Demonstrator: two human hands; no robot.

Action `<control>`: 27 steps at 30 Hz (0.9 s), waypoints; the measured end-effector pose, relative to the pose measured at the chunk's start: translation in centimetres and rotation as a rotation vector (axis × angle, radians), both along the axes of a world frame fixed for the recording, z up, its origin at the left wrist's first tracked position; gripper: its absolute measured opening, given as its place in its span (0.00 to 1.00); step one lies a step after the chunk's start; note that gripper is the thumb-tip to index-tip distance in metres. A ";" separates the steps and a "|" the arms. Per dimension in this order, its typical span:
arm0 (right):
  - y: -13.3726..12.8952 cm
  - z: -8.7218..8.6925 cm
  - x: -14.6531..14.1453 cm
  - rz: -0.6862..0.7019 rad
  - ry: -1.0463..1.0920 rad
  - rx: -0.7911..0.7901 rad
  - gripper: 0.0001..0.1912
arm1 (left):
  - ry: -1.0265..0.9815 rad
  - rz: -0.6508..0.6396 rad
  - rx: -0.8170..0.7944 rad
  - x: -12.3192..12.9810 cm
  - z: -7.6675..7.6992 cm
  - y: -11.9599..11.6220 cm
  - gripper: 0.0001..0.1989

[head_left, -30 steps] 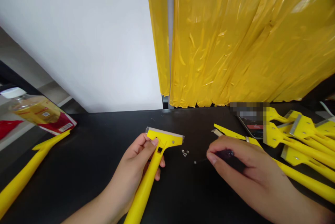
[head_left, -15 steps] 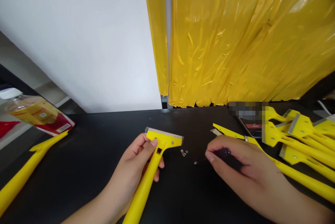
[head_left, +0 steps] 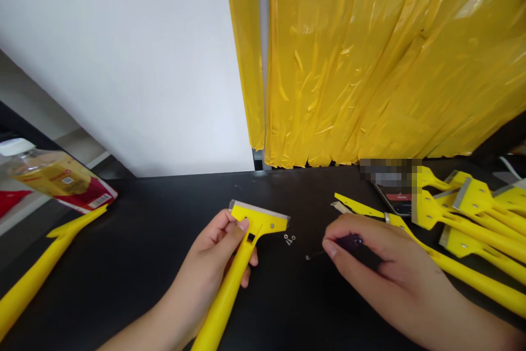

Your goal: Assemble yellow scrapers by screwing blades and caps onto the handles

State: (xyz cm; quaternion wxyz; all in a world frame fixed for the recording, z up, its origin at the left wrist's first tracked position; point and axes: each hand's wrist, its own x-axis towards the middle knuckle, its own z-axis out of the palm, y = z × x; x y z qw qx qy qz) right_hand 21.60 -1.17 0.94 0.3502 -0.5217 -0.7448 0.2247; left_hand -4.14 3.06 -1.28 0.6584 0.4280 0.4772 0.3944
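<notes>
My left hand (head_left: 219, 255) grips a yellow scraper (head_left: 232, 291) just below its head, the thumb pressed on the front near a screw hole. A blade strip runs along the top edge of that head, and one screw (head_left: 272, 225) shows at its right side. My right hand (head_left: 378, 263) is closed on a small screwdriver (head_left: 349, 241) with a dark handle; its thin shaft points left and carries something tiny at the tip. Between the hands, several small screws and nuts (head_left: 289, 240) lie on the black table (head_left: 172, 230).
Several yellow scrapers (head_left: 464, 214) are piled at the right, beside a phone (head_left: 392, 197). A scraper with its clamp piece apart (head_left: 359, 206) lies behind my right hand. At the left are another yellow handle (head_left: 36, 274) and a bottle (head_left: 61, 176). Yellow plastic sheeting (head_left: 349, 66) hangs behind.
The scraper in my left hand has shifted very slightly to the right. The screwdriver tip has dipped a touch. Everything else looks the same.
</notes>
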 end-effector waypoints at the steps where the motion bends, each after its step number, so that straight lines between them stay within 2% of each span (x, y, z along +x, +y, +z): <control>1: 0.0 0.0 0.0 -0.002 -0.002 -0.007 0.06 | 0.001 -0.001 -0.001 0.0 0.0 0.0 0.12; 12: -0.2 0.2 0.1 -0.031 0.057 -0.001 0.06 | 0.011 -0.022 -0.002 -0.1 0.1 0.0 0.12; 16: -0.2 0.1 0.4 -0.071 0.260 -0.020 0.07 | 0.040 -0.192 -0.052 -0.2 0.1 0.1 0.12; 21: 0.4 -0.9 0.6 -0.016 0.688 -0.155 0.07 | -0.018 -0.423 -0.200 -0.2 0.1 -0.2 0.11; 24: 0.6 -1.4 0.3 0.021 0.834 -0.272 0.07 | -0.058 -0.487 -0.276 -0.1 0.1 -0.7 0.12; 27: 0.8 -1.9 -0.1 0.052 0.893 -0.368 0.07 | -0.060 -0.504 -0.297 0.0 0.0 -1.0 0.12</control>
